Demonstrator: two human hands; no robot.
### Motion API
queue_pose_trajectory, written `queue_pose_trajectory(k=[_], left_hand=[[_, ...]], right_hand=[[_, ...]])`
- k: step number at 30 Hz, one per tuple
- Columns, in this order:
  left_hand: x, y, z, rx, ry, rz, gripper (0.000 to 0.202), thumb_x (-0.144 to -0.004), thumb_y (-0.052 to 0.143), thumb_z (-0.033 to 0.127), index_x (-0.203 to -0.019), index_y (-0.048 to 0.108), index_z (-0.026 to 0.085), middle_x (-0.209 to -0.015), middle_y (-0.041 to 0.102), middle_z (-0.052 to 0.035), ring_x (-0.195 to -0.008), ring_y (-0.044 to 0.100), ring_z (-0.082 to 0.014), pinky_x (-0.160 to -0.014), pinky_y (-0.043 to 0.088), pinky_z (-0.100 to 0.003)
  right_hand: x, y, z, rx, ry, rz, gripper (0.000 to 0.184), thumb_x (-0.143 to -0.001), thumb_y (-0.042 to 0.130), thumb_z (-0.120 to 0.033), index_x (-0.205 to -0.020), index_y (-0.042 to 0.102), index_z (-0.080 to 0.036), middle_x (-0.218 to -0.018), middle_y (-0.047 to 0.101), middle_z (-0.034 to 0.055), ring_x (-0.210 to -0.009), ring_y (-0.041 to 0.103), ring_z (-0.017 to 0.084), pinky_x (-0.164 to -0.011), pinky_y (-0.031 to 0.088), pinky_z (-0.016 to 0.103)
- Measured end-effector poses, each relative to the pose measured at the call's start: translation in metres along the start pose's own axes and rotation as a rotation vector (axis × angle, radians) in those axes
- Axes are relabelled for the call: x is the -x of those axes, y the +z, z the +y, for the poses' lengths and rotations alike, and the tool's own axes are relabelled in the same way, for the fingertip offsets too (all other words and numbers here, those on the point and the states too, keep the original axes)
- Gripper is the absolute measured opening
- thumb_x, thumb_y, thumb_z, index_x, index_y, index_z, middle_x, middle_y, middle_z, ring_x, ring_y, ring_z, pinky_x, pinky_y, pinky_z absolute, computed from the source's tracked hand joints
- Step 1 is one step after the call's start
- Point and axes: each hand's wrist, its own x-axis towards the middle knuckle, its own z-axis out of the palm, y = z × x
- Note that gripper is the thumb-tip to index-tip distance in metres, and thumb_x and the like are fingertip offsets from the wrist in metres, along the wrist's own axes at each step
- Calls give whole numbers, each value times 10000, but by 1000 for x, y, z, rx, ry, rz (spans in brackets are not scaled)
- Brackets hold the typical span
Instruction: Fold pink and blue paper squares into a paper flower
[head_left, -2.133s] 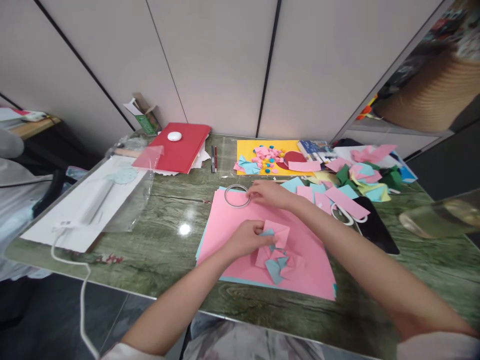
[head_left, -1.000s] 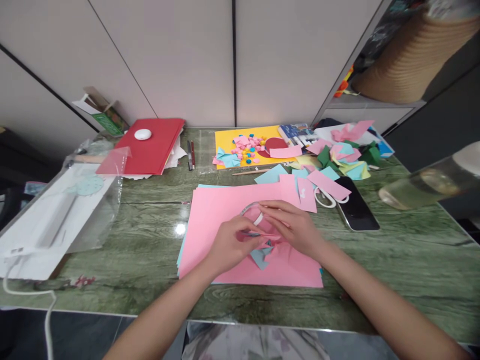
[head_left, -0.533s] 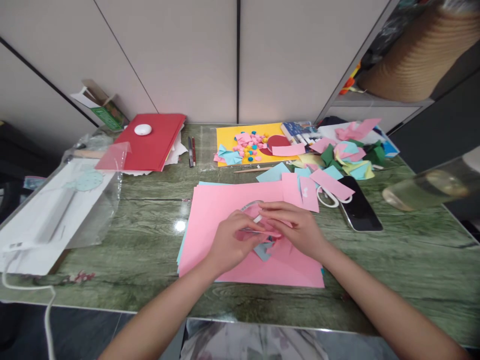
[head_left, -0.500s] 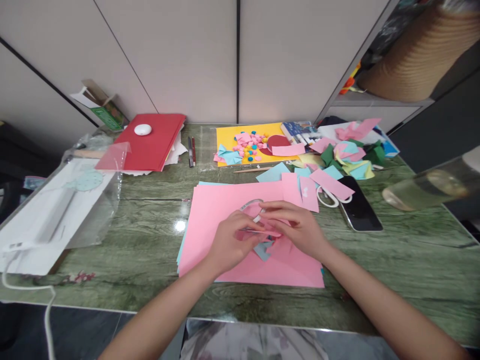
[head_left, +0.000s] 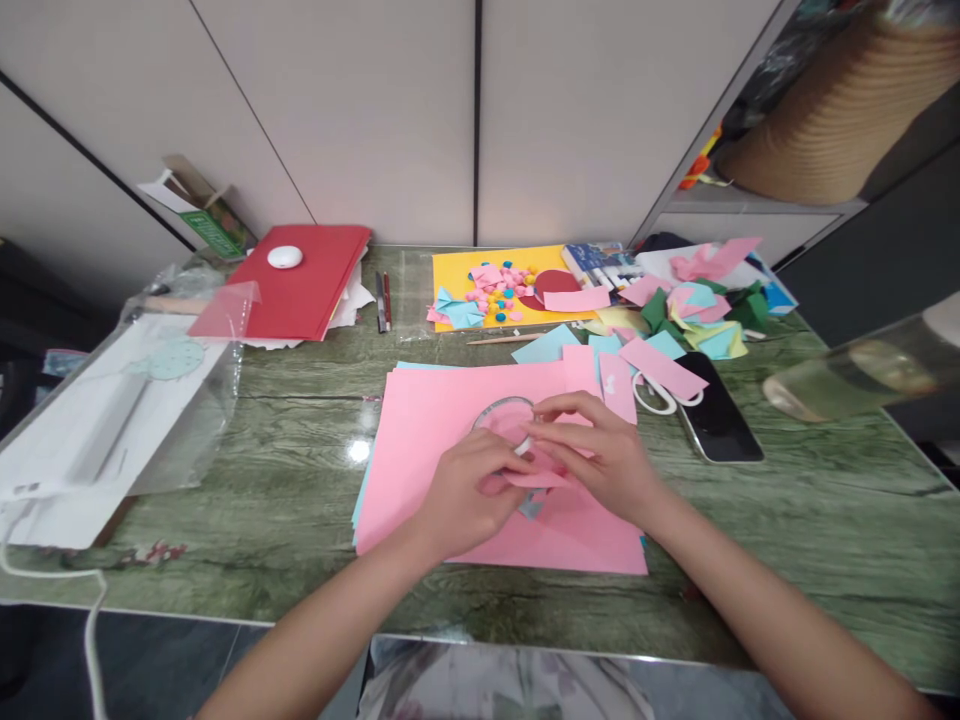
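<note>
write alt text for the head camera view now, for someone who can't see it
A person's left hand pinches a small pink paper piece while the right hand touches a tape roll, over pink sheets on a green wood-grain table. To the right lie white-handled scissors and a smartphone; behind is a yellow sheet with small coloured pieces.

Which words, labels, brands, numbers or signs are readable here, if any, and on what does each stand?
No text can be read with certainty.
Green box: pale lettering, too blurred.
Tape roll: marks along its ring, too small.
Blue marker pack: white marks, too small to read.
</note>
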Motion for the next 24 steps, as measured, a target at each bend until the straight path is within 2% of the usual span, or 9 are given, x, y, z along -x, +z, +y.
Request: queue_pose_trajectory(k=[4,9,12,14,19,24], left_hand=[[1,2,1,-42,53,19,153,-687,624,67,-776,668,182,-762,682,-42,-768,597,-161,-744,462,-292],[2,3,5,-87,125,37,190,-675,595,41,-787,646,186,-760,684,-36,-747,587,-163,-734,465,-309],[3,3,5,-97,160,53,196,-668,580,38,-786,640,183,-729,669,-33,-715,576,-161,-697,469,-312],[4,3,4,-107,210,66,212,-657,560,30,-786,631,181,-720,659,-35,-701,569,-161,-677,471,-314],[7,9,1,-184,399,149,316,-605,508,-20,-842,606,163,-745,651,-56,-734,569,-173,-686,476,-329],[8,13,0,-189,453,191,344,-609,484,-32,-875,583,162,-772,653,-57,-736,572,-166,-694,485,-327]], right_hand=[[1,-3,-7,232,-182,34,187,-815,578,-150,-930,659,-272,-897,665,24,-803,565,160,-741,403,361],[2,-7,-13,309,-196,44,82,-790,620,-178,-837,640,-243,-863,673,8,-800,555,154,-747,377,352],[1,-9,-18,308,-211,55,91,-770,631,-157,-807,629,-240,-837,668,-2,-808,550,158,-742,366,352],[0,-10,-21,280,-175,37,100,-759,624,-140,-787,623,-236,-831,656,-1,-808,542,162,-741,369,353],[-3,-8,-28,124,60,-18,104,-709,619,-117,-714,592,-217,-856,591,25,-855,520,181,-758,415,352],[-4,-3,-35,61,162,36,139,-668,595,-62,-680,579,-199,-822,555,27,-834,516,177,-740,429,338]])
